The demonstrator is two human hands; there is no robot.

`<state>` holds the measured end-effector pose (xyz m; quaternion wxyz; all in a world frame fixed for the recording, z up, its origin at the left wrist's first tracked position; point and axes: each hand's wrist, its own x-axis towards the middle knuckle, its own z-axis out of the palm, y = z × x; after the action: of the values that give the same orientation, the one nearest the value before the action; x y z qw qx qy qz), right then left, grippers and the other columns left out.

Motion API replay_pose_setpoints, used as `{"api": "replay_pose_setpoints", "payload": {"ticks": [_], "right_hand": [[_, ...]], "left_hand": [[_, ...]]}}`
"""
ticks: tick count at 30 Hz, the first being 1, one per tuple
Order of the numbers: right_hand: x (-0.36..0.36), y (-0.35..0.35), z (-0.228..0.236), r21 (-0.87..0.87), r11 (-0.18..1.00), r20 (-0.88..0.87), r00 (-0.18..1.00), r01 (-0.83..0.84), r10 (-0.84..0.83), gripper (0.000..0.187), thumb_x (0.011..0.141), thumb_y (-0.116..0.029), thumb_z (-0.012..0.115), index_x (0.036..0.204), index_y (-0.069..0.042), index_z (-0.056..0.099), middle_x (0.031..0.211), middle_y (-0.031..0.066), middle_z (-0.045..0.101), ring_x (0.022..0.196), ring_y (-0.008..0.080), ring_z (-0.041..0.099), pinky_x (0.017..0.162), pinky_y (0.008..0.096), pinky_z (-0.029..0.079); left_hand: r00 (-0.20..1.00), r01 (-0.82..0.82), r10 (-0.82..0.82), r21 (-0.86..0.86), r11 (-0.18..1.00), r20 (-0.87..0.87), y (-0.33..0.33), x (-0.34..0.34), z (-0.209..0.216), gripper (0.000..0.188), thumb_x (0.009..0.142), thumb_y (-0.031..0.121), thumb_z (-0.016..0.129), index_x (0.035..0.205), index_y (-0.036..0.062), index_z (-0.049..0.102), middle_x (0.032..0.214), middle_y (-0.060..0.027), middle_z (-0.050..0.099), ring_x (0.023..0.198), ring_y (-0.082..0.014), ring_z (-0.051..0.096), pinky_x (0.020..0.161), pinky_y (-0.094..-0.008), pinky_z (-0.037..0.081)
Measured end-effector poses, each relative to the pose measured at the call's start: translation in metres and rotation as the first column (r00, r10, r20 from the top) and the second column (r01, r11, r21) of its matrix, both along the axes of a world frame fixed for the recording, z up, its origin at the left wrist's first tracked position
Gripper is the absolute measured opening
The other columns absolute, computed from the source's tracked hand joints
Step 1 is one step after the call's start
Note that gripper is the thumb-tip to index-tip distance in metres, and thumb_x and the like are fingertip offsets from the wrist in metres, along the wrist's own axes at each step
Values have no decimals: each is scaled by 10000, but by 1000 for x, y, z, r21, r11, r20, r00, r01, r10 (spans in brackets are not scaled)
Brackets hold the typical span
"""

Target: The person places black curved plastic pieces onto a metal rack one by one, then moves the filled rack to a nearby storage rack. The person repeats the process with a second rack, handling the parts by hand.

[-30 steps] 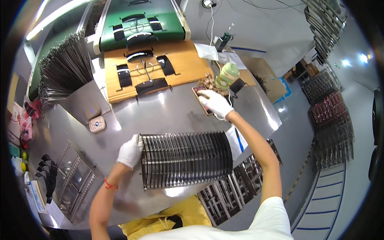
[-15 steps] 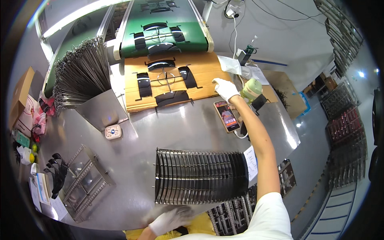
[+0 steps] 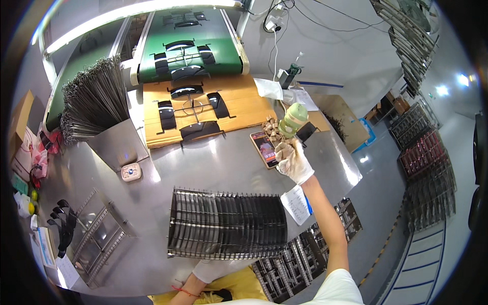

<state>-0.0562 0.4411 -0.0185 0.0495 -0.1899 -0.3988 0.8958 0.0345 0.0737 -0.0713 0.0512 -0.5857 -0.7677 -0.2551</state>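
The left hand, in a white glove, rests low at the table's near edge, just below the long black wire rack of dark curved plates; whether its fingers are open or closed cannot be told. Farther out, the white-gloved right hand is closed around the base of a pale green plastic bottle, lifted above a phone with a lit screen just to that hand's left. Half a second ago the right hand reached farther out, at the bottle beyond the phone; now it has drawn nearer with the bottle raised. The bottle's long axis is nearly upright, its cap pointing up and away from the person.
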Motion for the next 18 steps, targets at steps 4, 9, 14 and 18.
{"api": "replay_pose_setpoints", "payload": {"ticks": [4,9,14,18], "right_hand": [[2,34,-6,802,580,64,986,-143,155,256,978,-308,530,1097,-100,621,754,50,583,566,121,459,497,258,390],[-8,3,-45,580,-593,511,816,-559,-269,387,920,-193,435,1272,-155,590,949,192,714,858,346,701,753,462,536],[-107,47,-59,468,-705,544,802,-533,-246,323,888,-189,516,1148,-74,668,1098,182,703,979,322,698,822,441,557],[-173,48,12,947,-72,316,948,-312,40,414,963,-371,502,1100,-8,645,956,142,676,810,265,613,767,382,489]], "left_hand": [[917,-100,97,-11,995,387,-17,-1,-10,569,1002,404,436,1481,107,359,1510,-116,362,1383,-268,327,1154,-492,224],[825,-224,211,-39,974,525,-43,-4,-10,501,1002,385,455,1414,102,413,1424,-109,430,1282,-257,392,1082,-462,287],[775,-271,215,5,963,595,-43,-9,-7,437,1002,366,473,1346,96,468,1338,-103,499,1181,-246,456,1010,-433,350],[708,-347,220,59,936,671,-46,-16,-6,389,1002,350,488,1292,92,511,1268,-97,553,1100,-238,507,952,-409,401]]}}
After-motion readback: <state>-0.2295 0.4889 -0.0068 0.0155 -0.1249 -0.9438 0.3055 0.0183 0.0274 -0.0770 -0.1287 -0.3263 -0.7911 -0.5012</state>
